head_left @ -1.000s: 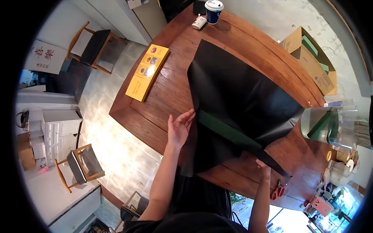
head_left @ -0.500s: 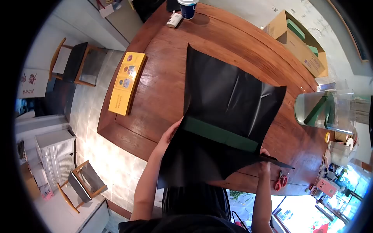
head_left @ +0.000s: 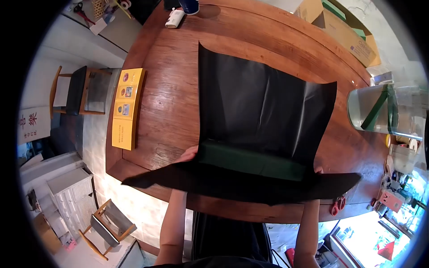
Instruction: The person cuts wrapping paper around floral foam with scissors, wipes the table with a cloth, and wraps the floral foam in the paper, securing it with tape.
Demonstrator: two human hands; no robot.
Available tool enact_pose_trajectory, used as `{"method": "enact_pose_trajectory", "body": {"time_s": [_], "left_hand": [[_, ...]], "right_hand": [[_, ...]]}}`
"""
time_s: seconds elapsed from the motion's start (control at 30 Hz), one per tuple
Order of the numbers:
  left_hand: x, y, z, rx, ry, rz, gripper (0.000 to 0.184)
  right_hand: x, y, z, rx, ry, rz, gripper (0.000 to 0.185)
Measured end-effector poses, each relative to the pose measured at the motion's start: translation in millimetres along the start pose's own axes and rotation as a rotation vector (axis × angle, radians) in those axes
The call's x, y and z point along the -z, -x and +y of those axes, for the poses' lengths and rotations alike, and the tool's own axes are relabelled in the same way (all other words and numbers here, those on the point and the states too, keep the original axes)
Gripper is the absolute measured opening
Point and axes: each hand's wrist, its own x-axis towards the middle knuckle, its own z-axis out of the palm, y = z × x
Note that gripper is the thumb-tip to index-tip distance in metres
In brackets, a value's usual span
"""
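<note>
Black sheet: the black sheet (head_left: 254, 102) is spread on the table (head_left: 170, 102), its near part lifted into a near flap (head_left: 250, 185).
Green bar: the green bar (head_left: 250, 163) is laid crosswise on the sheet, at the fold where the flap is raised.
Left hand: the left hand (head_left: 189, 154) is held at the bar's left end, its fingers partly covered by the flap; whether anything is gripped cannot be told.
Right hand: the right hand (head_left: 319, 170) is seen only in part at the right end; its grip cannot be told either. The two hands are held well apart, with the bar between.
Near edge: the table's front edge is crossed by both forearms (head_left: 173, 223), which are overhung by the flap.
Left side: a stretch of wood is left between the sheet and the yellow box (head_left: 128, 109), which is set near the left edge.
Far side: open wood is shown beyond the sheet, up to the white device (head_left: 174, 18) and the cup (head_left: 190, 6).
Right side: less room is left; the sheet's right corner is neared by the clear vessel (head_left: 355, 111), and the flap by the red-handled scissors (head_left: 338, 206).
Since half a second ago: the flap, then draped down on the left toward the lap, has been swung up and spread across both wrists; the bar has been kept at the fold.
</note>
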Motion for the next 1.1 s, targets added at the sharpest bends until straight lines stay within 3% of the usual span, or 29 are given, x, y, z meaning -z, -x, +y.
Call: {"method": "enact_pose_trajectory", "body": {"time_s": [0.1,0.13,0.23,0.33,0.4,0.47,0.5,0.6,0.67,0.7,0.8,0.83,0.87,0.93,0.97,1.07,1.1], "left_hand": [[-20.4,4.2,4.3,-0.084,0.011,0.113,0.022],[-37.4,1.8,14.8,-0.193,-0.036,0.109,0.026],[-33.5,0.6,12.0,-0.223,0.024,0.073,0.032],[-37.4,-4.9,16.3,-0.203,0.132,-0.013,0.026],[-26.5,-3.4,7.9,-0.219,0.123,-0.033,0.03],[-23.8,-5.5,5.9,-0.245,0.098,-0.052,0.032],[-27.6,-7.6,7.5,-0.26,0.074,-0.06,0.032],[-34.7,-10.2,6.8,-0.299,0.058,-0.054,0.032],[-38.6,-12.0,5.1,-0.318,0.071,-0.045,0.032],[-40.9,-11.8,5.1,-0.326,0.079,-0.04,0.031],[-43.2,-14.8,5.7,-0.365,0.068,-0.063,0.03],[-42.8,-16.1,5.0,-0.381,0.06,-0.076,0.03],[-41.0,-16.4,2.8,-0.4,0.049,-0.101,0.03],[-33.8,-17.7,-2.8,-0.443,0.023,-0.148,0.03],[-32.2,-21.9,-0.9,-0.515,-0.072,-0.194,0.026],[-44.2,-15.8,15.9,-0.36,-0.028,-0.139,0.028],[-46.6,-13.9,18.6,-0.309,-0.057,-0.072,0.028]], "right_hand": [[5.5,2.0,2.7,0.001,0.039,0.078,0.021],[-1.9,2.3,0.8,-0.014,0.043,0.091,0.019],[-31.0,4.7,1.1,0.02,-0.021,0.132,0.025],[3.7,13.8,4.5,0.118,0.069,0.085,0.045],[5.2,11.1,-39.0,0.041,0.298,0.109,0.062],[38.8,-1.3,-90.1,0.13,0.08,0.211,0.083],[9.1,-28.3,-124.7,0.165,0.061,0.111,0.085],[-33.3,-99.7,-214.1,0.248,0.486,0.07,0.068],[-125.7,-160.3,-219.7,0.092,0.915,-0.043,0.051],[-170.1,-187.2,-201.0,0.036,1.239,-0.079,0.047],[-257.7,-252.7,-114.9,-0.125,1.5,-0.574,0.057],[-270.3,-273.6,-77.0,-0.187,1.505,-0.624,0.063],[-260.4,-305.1,-34.4,-0.088,1.601,-0.763,0.071],[-265.5,-345.7,39.5,-0.076,1.841,-0.741,0.091],[-269.9,-360.7,68.4,-0.146,1.84,-0.607,0.096],[-281.9,-381.3,119.4,0.0,2.139,-0.54,0.098],[-289.5,-384.4,123.1,-0.076,2.151,-0.558,0.089]]}}
